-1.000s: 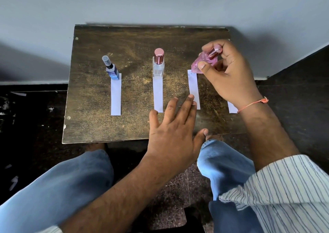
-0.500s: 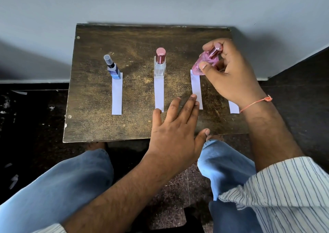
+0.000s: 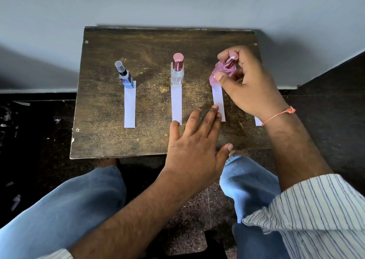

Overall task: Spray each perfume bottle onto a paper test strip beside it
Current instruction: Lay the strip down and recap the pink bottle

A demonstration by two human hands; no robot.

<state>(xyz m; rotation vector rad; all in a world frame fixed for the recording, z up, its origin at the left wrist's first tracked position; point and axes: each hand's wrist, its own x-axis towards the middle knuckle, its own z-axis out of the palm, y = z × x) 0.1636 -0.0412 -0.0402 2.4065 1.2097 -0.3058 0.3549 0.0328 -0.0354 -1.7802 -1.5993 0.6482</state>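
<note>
One pink bottle (image 3: 222, 73) between right-hand fingers (image 3: 221, 76).

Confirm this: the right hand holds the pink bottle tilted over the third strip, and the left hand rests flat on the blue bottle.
Not quite. In the head view the left hand lies flat on the table, fingertips touching the third strip, well away from the blue bottle. The rest stands: the right hand holds the pink bottle tilted over that strip.

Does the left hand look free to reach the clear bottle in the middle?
Probably yes: the left hand lies open and flat on the table, just below the clear bottle, with only its paper strip between them.
</note>
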